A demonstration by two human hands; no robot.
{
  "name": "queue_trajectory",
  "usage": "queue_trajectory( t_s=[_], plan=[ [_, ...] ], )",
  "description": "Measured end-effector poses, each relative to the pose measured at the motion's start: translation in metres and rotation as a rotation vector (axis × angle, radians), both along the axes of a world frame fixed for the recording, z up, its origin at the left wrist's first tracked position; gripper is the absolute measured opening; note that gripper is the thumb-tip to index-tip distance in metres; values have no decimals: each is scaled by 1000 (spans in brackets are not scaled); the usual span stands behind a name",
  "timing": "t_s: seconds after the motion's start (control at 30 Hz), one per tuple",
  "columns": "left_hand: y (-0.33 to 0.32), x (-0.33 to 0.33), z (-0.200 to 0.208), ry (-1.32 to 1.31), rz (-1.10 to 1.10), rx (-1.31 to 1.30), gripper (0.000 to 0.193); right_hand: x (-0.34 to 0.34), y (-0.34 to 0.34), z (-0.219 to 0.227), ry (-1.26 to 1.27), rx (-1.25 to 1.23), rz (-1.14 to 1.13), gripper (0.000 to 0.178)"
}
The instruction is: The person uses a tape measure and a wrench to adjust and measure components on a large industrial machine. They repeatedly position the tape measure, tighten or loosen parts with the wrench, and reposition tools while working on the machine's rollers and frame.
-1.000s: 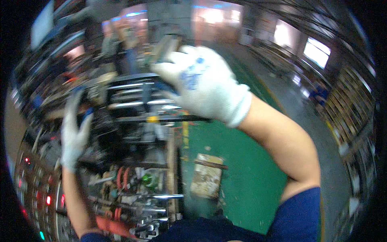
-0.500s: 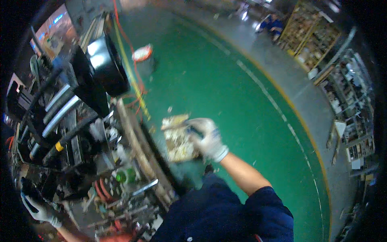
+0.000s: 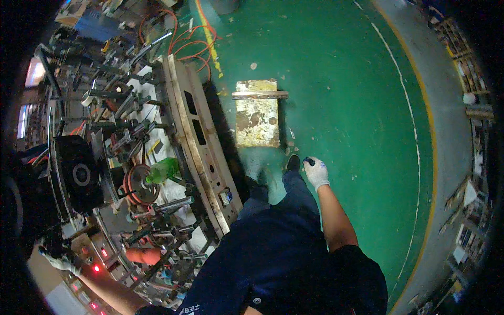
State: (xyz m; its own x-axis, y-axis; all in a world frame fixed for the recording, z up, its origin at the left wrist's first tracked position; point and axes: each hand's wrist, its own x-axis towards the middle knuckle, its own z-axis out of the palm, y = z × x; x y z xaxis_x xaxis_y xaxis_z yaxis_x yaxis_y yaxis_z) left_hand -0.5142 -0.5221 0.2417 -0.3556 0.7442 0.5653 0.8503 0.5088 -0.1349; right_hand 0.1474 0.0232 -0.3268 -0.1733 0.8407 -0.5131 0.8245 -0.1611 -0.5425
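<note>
My right hand [image 3: 316,172], in a white glove, hangs at my side over the green floor [image 3: 346,105], next to my dark shoe [image 3: 292,163]. Its fingers are curled around a small dark object [image 3: 308,160]. Far out at the lower left, my gloved left hand [image 3: 56,254] rests at a control panel [image 3: 97,268] with red lit buttons. Its fingers are partly hidden by dark machine parts. Between the hands stands a large metal fixture [image 3: 197,147] with many clamps and rods.
A green bottle [image 3: 163,169] lies in the fixture beside a round reel [image 3: 139,184]. A worn yellowish metal step [image 3: 256,113] sits on the floor ahead of my feet. Orange cables [image 3: 191,37] run at the top. Shelves [image 3: 472,105] line the right side beyond a yellow floor line.
My view swung down from the machine to the floor. My right hand dropped from head height, past the metal step, to my side. The left hand stayed out at the left.
</note>
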Motion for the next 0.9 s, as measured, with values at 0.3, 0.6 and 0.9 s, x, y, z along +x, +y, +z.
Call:
queue_trajectory(
  t_s=[0.3,0.6,0.9],
  plan=[
    [-16,18,-23,16,263,287,44,-4,78,-49,-5,125,550,34],
    [15,29,-25,-353,101,756,46,-3,123,-95,22,-22,460,38],
    [81,62,-19,-439,120,997,38,74,73,-125,-67,-478,191,37]
  ],
)
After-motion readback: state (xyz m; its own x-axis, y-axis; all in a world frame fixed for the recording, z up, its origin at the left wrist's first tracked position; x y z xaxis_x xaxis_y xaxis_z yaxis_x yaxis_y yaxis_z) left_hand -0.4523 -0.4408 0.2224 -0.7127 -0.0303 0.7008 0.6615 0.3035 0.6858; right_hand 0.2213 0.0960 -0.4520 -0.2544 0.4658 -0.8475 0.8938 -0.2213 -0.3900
